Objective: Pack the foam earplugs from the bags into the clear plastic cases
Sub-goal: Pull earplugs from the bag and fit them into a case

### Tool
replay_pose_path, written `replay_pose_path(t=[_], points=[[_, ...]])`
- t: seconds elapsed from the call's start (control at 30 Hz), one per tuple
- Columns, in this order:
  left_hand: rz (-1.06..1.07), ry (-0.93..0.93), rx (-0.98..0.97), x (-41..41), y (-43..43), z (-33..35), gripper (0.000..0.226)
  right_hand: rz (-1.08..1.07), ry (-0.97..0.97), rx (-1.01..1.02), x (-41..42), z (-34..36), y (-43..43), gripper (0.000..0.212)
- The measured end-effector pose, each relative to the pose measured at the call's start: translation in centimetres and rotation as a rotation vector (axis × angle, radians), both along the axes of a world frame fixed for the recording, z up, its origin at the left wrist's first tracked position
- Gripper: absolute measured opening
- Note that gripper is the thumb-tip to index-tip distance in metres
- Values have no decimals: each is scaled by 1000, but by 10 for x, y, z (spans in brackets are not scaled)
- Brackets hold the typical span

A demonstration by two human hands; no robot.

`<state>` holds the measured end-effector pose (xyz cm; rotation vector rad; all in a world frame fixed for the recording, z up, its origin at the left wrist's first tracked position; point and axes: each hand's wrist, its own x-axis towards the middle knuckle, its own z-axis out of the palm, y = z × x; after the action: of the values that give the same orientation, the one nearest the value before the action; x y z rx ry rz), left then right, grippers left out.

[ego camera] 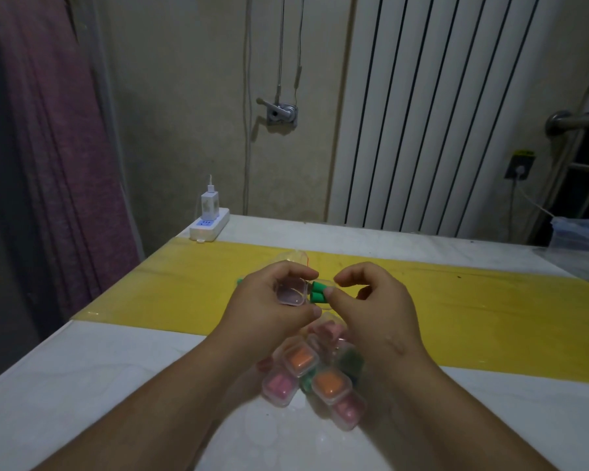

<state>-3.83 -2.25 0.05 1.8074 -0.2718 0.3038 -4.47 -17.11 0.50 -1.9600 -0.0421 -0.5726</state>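
My left hand (269, 307) holds a small clear plastic case (290, 294) with its open side up, above the yellow strip of the table. My right hand (371, 300) pinches two green foam earplugs (318, 293) side by side at the case's right edge. Below my hands lies a pile of closed clear cases (315, 375) filled with orange, pink and green earplugs. A clear bag (295, 258) lies just beyond my hands, partly hidden. A bit of green (240, 281) shows left of my left hand.
The white table (82, 368) has a yellow strip (490, 307) across it. A white power strip with a charger (208, 223) sits at the far left corner. A plastic-covered item (582, 239) is at the far right edge. A radiator (422, 113) stands behind.
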Motion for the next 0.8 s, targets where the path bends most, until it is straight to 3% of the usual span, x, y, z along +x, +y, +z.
replay_pose_path(t=[0.13,0.2,0.33,0.4,0.57,0.8], points=[[-10,-19,27,-2,0,1,46,128,147,220,-1,5,-1,17],[-39,10,-35,-4,1,2,52,125,170,229,-2,6,-1,15],[-200,286,-545,-2,2,12,18,116,140,327,-2,8,-2,10],[-239,333,-653,-1,5,13,26,118,134,363,-2,9,-3,7],[-252,247,-474,0,4,7,5,126,117,346,-2,6,-1,8],[-218,201,-464,1,4,6,17,253,136,478,-5,10,1,12]])
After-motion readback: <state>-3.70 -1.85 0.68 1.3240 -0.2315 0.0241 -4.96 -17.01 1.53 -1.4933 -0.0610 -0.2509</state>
